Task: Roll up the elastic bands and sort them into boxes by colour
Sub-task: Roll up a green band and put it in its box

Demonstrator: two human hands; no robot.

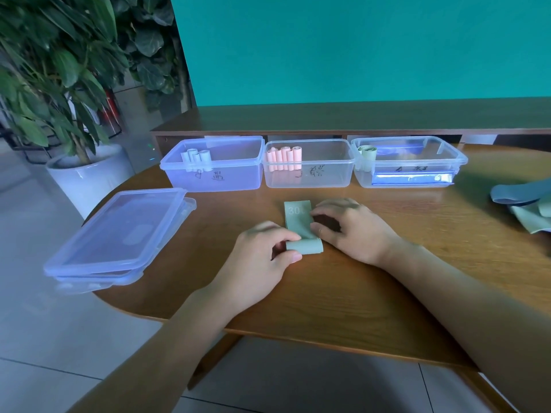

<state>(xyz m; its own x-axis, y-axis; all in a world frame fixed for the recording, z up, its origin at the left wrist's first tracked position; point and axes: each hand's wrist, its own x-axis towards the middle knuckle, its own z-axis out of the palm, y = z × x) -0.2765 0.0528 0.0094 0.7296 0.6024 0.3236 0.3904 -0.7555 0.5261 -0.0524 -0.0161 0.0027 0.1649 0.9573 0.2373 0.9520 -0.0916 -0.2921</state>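
Sorting well under way, judging by the boxes: four pale blue rolls standing in the left clear plastic box, five pink rolls in the middle clear box, one green roll in the right clear box, with loose blue and green bands heaped at the wooden table's right edge. Flat sage-green elastic band marked "30" lying on the table before the boxes, near end just curled over. Left hand pinching that curl between thumb and fingers; right hand curled beside the strip, thumb and fingertips touching its right edge.
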